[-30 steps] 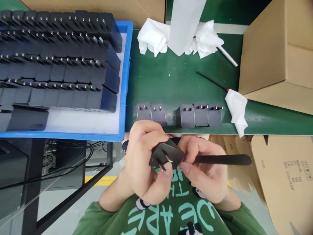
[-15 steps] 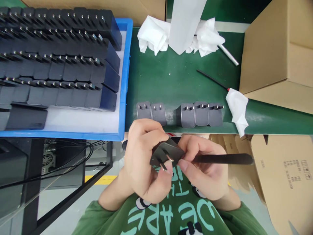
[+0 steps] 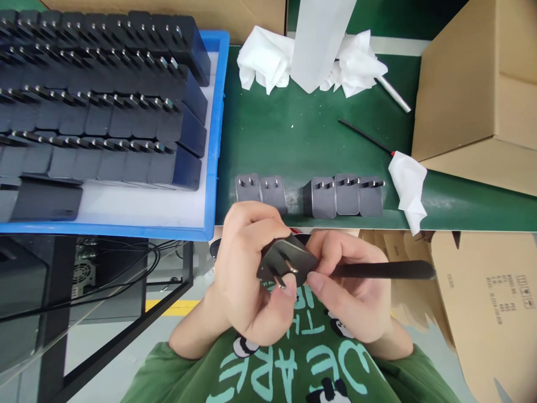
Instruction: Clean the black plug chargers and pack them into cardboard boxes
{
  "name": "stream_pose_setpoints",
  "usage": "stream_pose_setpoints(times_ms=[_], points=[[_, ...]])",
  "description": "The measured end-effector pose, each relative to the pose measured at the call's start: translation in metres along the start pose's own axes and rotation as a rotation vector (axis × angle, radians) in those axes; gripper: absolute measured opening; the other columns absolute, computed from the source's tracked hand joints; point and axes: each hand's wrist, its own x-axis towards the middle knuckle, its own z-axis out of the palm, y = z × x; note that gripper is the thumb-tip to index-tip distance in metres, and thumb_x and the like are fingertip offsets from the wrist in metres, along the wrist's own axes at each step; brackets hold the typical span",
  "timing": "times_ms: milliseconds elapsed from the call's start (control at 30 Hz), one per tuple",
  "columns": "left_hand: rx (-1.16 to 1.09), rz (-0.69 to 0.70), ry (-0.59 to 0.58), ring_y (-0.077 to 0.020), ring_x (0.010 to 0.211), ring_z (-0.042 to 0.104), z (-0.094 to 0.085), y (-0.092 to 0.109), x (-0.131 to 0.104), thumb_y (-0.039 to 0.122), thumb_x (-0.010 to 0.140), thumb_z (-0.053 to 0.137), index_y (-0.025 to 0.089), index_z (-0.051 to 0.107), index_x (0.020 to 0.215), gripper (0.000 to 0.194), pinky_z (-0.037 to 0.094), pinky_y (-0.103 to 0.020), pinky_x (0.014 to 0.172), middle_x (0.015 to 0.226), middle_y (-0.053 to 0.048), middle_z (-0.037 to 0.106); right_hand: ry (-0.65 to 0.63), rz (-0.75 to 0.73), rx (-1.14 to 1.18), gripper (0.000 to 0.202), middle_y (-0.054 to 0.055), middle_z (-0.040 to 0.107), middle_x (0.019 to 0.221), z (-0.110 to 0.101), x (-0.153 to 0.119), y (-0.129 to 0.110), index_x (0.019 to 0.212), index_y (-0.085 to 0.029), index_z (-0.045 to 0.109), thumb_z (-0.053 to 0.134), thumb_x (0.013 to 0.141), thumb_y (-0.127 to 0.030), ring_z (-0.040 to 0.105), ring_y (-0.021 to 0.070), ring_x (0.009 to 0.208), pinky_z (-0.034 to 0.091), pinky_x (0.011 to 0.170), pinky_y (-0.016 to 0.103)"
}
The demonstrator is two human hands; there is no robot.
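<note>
My left hand [image 3: 254, 280] is closed around a black power adapter [image 3: 282, 256], its two metal prongs facing up and my thumb against them. From the right, my right hand [image 3: 352, 285] grips a slim black flat-handled tool [image 3: 384, 270]. The tool's working tip is hidden by my fingers, which meet the adapter's right edge. Both hands are in front of my body, just below the table's front edge. On the table beyond them stand two adapters [image 3: 272, 193] at the left and a group of three adapters [image 3: 347, 193] at the right, prongs up.
A blue tray [image 3: 221, 112] at the left holds rows of black adapters. White wipes [image 3: 266, 59] and a black thin rod [image 3: 364, 136] with a wipe around its end lie on the green table [image 3: 289, 140]. A cardboard box [image 3: 457, 84] stands at the right.
Almost nothing differs. The adapter and both hands stay in the same place, with only a very slight shift of the view.
</note>
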Motion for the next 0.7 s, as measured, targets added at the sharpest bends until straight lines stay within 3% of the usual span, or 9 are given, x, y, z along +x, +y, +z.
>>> stream_pose_setpoints(times_ms=[200,467,700], points=[[-0.013,-0.010,-0.020,-0.0244,0.085,0.061,-0.0006,0.0002,0.0008,0.023,0.072,0.058,0.017,0.059,0.108,0.036,0.054,-0.042,0.066,0.087,-0.008,0.056,-0.007,-0.008,-0.017,0.025,-0.002,0.050,0.066,-0.0008,0.0013,-0.0012,0.064,-0.019,0.046,0.066,0.078,-0.012,0.042,0.0081,0.056,0.029,0.047,0.022],[0.008,-0.043,-0.028,-0.0254,0.085,0.061,0.0015,0.0019,0.0003,0.025,0.079,0.056,0.024,0.057,0.109,0.029,0.055,-0.046,0.066,0.089,-0.007,0.057,0.004,-0.011,0.041,0.026,-0.002,0.055,0.065,-0.0022,0.0017,0.0032,0.065,-0.019,0.046,0.063,0.082,-0.012,0.046,0.0092,0.058,0.034,0.051,0.022],[-0.010,-0.039,-0.025,-0.0248,0.086,0.061,0.0007,0.0017,-0.0002,0.022,0.073,0.056,0.019,0.058,0.108,0.035,0.054,-0.046,0.067,0.090,-0.007,0.056,0.006,-0.023,0.069,0.026,-0.002,0.057,0.064,-0.0013,0.0020,0.0026,0.066,-0.019,0.047,0.067,0.082,-0.013,0.046,0.0078,0.056,0.034,0.049,0.020]])
